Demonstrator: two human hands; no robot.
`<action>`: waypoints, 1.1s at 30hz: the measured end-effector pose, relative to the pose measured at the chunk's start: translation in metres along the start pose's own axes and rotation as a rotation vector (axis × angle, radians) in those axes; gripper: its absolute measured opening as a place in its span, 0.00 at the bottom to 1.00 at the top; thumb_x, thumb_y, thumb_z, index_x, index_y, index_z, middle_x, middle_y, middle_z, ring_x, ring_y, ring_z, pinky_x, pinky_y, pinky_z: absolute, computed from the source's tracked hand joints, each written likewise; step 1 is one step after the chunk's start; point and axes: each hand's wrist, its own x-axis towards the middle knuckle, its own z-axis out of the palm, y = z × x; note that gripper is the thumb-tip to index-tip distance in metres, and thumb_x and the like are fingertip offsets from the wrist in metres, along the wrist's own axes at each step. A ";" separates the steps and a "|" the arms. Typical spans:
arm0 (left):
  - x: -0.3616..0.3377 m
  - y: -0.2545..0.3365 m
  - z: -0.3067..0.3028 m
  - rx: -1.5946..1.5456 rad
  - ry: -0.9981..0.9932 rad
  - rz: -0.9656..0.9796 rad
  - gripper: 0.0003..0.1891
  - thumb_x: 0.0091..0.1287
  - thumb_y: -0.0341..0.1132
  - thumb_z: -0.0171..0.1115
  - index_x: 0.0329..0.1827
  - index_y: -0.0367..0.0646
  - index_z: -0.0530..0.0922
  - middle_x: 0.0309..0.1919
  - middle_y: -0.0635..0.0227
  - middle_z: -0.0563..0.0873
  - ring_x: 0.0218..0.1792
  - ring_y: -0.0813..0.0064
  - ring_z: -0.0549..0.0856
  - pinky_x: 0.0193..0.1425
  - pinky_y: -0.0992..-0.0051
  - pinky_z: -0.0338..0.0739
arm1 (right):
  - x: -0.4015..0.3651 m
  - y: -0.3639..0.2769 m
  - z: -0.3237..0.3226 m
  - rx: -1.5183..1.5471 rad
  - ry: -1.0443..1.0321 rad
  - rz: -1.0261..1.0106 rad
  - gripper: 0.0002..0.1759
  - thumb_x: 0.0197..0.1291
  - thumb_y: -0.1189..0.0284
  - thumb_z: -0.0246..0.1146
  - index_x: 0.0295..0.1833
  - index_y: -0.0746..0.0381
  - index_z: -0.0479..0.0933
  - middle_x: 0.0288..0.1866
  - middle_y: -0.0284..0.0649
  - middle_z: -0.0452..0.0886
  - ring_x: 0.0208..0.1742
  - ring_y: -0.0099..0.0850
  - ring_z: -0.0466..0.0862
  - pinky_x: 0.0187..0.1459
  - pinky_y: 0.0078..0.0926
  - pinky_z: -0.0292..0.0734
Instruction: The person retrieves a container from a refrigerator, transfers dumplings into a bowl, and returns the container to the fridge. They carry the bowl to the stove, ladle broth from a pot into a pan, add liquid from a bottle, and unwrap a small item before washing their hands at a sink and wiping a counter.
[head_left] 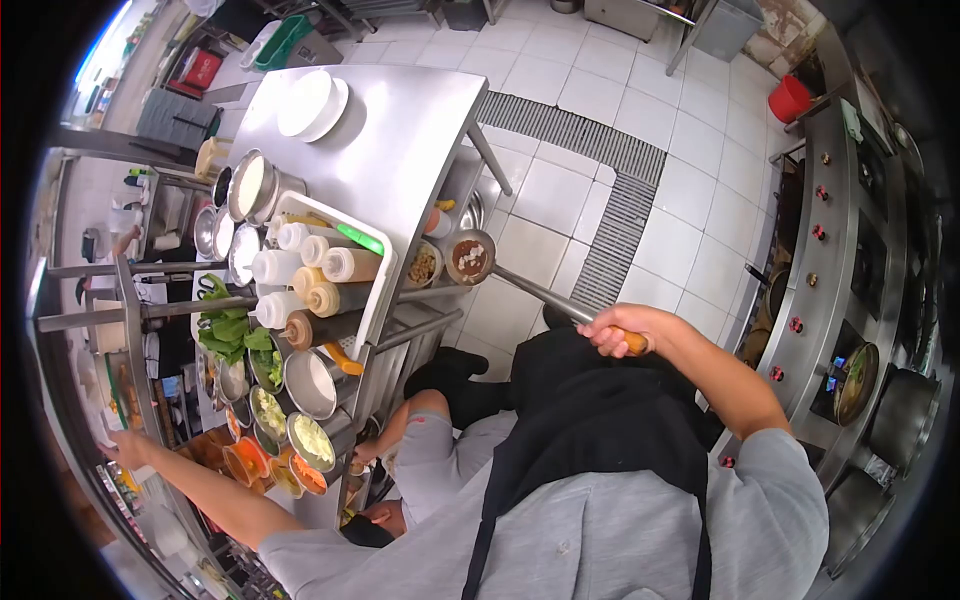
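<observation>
My right hand (622, 331) is closed around the wooden grip of a long-handled metal ladle (540, 291). Its bowl (470, 257) holds brown contents with pale pieces, beside the steel table's edge and near a small container of chopped food (424, 265). My left hand (128, 450) reaches far left to the metal shelf; its fingers are too small to make out whether they hold anything. Between my arms stand squeeze bottles (300, 265) in a white tray (383, 290), leafy greens (222, 325) and metal containers of shredded food (312, 442).
White plates (313, 106) sit on the steel table (400, 120). A co-worker (440, 455) is low beside the counter, close to my left side. The stove (815, 260) with a pan (856, 384) runs along the right. A floor grate (630, 200) crosses the tiles.
</observation>
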 end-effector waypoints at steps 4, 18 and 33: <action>-0.038 0.052 -0.065 -0.135 0.143 -0.079 0.20 0.60 0.44 0.59 0.54 0.48 0.80 0.52 0.56 0.81 0.49 0.57 0.81 0.54 0.66 0.74 | -0.039 0.023 -0.015 0.027 -0.027 -0.041 0.04 0.63 0.76 0.54 0.41 0.60 0.65 0.16 0.25 0.62 0.13 0.11 0.61 0.11 0.10 0.55; -0.587 0.279 -0.223 -1.174 -1.663 0.989 0.25 0.53 0.21 0.63 0.57 0.37 0.71 0.58 0.56 0.72 0.59 0.60 0.73 0.57 0.70 0.72 | -0.183 0.233 -0.090 0.452 -0.052 -0.778 0.08 0.65 0.74 0.53 0.48 0.59 0.66 0.17 0.25 0.62 0.12 0.10 0.59 0.09 0.10 0.51; -0.835 0.153 -0.234 -0.285 -2.601 0.161 0.24 0.64 0.34 0.57 0.64 0.45 0.67 0.38 0.65 0.81 0.35 0.74 0.80 0.22 0.74 0.73 | -0.310 0.405 -0.136 0.968 0.397 -1.626 0.07 0.65 0.69 0.56 0.44 0.58 0.67 0.19 0.23 0.62 0.13 0.10 0.58 0.13 0.12 0.52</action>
